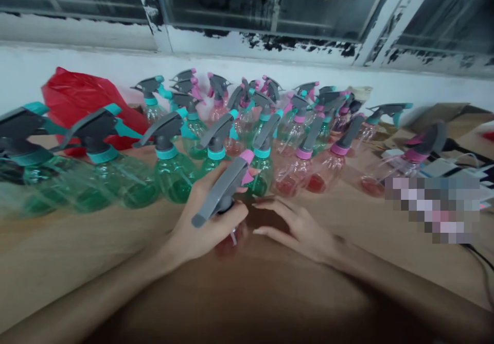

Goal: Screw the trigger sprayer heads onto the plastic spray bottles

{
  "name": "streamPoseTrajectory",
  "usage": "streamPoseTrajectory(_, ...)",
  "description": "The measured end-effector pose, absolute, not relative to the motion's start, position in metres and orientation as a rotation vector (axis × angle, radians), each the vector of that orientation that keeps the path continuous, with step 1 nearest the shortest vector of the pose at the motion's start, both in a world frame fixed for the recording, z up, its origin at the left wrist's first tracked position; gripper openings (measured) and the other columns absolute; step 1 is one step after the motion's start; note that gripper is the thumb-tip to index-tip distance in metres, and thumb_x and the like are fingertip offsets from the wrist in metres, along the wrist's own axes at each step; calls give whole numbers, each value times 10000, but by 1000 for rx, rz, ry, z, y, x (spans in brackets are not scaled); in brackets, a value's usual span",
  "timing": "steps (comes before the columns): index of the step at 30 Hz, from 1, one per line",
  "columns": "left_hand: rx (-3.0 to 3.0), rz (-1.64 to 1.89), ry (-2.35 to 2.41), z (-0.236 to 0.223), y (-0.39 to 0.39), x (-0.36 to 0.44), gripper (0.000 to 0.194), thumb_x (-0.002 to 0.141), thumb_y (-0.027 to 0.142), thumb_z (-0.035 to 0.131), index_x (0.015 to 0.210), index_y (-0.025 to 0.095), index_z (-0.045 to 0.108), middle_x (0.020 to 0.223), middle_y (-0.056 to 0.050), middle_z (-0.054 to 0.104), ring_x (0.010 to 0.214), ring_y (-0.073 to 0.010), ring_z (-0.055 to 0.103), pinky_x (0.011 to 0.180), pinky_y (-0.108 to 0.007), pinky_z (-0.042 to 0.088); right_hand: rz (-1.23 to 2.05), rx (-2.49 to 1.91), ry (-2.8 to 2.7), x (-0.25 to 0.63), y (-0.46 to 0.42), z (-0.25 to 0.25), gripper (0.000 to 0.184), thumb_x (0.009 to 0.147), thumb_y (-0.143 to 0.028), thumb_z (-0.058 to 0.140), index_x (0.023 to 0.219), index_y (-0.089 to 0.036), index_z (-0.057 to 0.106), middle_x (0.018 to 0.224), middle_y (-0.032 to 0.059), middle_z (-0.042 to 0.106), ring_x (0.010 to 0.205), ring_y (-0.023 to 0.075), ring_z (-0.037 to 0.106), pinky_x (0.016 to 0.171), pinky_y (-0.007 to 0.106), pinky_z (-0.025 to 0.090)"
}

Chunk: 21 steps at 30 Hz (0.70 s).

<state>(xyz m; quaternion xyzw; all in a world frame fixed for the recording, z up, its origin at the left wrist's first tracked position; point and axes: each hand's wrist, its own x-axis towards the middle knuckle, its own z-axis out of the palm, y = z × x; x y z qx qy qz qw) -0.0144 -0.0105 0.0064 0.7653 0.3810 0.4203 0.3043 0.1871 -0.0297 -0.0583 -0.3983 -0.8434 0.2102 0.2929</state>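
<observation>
My left hand (198,228) is wrapped round the neck of a spray bottle (226,187) with a grey and pink trigger head. The bottle's clear pinkish body shows below my fingers, partly hidden by them. Just to its right is my right hand (303,225), fingers apart and slightly curved, holding nothing. Beyond my hands stands a row of similar bottles: a green one with a turquoise collar (175,179) at the left, another green bottle (262,174) behind my fingertips, and a pink one (293,171) to the right.
More spray bottles (218,102) crowd the back of the wooden table (127,246) near the wall. A red plastic bag (85,99) sits at the back left. On the right are brown cardboard (447,115), white devices with cables (443,166) and a blurred-out patch.
</observation>
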Motion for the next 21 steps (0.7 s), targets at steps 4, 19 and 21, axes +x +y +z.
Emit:
streamPoseTrajectory(4, 2024, 1058, 956, 5, -8, -13, 495, 707, 73, 484, 1148, 292, 543, 1037, 19, 617, 855, -165, 636, 805, -297, 523, 472, -1057, -2284, 201, -28, -77, 278, 910, -297, 522, 1178, -231, 547, 1258, 45, 574, 1180, 160, 527, 1005, 357, 439)
streamPoseTrajectory(19, 2030, 931, 1029, 11, -6, -13, 279, 658, 151, 485, 899, 266, 564, 827, 15, 616, 734, -195, 609, 699, -329, 527, 353, -1038, -2488, 189, -23, -97, 391, 934, -292, 466, 1300, -156, 480, 1369, 94, 501, 1317, 210, 386, 1076, 432, 375)
streamPoseTrajectory(21, 2035, 933, 1035, 11, -6, -14, 173, 656, 172, 485, 800, 259, 528, 759, 18, 585, 672, -190, 578, 642, -328, 510, 343, -1028, -2485, 190, -22, -97, 375, 935, -288, 464, 1285, -157, 499, 1361, 90, 510, 1314, 206, 391, 1074, 427, 380)
